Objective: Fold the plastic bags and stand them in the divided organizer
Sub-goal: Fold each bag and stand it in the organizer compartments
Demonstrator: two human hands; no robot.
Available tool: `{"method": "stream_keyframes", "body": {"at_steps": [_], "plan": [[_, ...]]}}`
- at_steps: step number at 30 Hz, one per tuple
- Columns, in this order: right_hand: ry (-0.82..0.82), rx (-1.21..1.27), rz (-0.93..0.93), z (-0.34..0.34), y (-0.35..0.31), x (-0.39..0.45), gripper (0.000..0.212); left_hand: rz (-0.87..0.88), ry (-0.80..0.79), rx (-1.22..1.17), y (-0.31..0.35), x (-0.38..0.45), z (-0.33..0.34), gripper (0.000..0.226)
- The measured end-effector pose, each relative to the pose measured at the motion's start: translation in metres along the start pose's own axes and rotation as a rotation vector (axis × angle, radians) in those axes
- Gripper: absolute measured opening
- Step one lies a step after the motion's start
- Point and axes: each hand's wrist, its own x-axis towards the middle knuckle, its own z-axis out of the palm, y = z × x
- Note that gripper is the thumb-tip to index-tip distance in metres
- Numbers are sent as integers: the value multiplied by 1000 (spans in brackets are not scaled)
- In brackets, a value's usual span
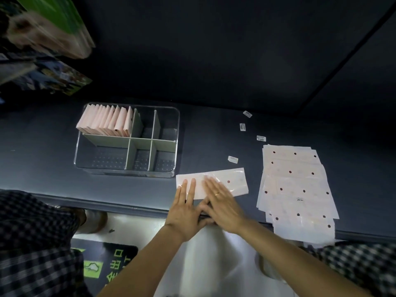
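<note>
Hands lay flat on a folded strip of pale pink plastic bag (218,182) at the lower centre of the frame, near the front edge of a dark table (214,129). The left hand (186,207) pressed down on the strip's left part with straight, slightly spread fingers; the right hand (222,202), a ring on one finger, pressed the middle of the strip with straight fingers angled toward the upper left. Neither hand curled round anything, and the two thumbs met just below the strip's near edge. Small dark dots showed on the strip's uncovered right end.

Left of centre stood a clear divided organizer (171,168), its grey partitions marking off six compartments. The upper left compartment held a row of folded pink bags (107,121) standing on edge and leaning leftward; the other compartments showed only their dimpled floors.

At the right of the frame lay an overlapping pile of unfolded bags (297,187), pale with dark dots, reaching past the table's front edge. Four small white labels (233,159) lay scattered on the table between the organizer and the pile. Checked sleeves filled both lower corners, and blurred packaging sat in the upper left.
</note>
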Motion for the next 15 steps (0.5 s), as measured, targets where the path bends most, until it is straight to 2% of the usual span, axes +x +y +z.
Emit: {"method": "stream_keyframes", "body": {"at_steps": [4, 8, 13, 15], "plan": [[-38, -142, 137, -19, 44, -17, 74, 22, 14, 12, -5, -7, -4, 70], [-63, -198, 230, -34, 60, -29, 72, 36, 13, -5, -13, -12, -7, 69], [119, -113, 259, -64, 51, 1, 51, 52, 18, -34, -14, -10, -6, 70], [66, -70, 238, -72, 49, 16, 46, 59, 9, -51, -17, -9, -6, 70]]}}
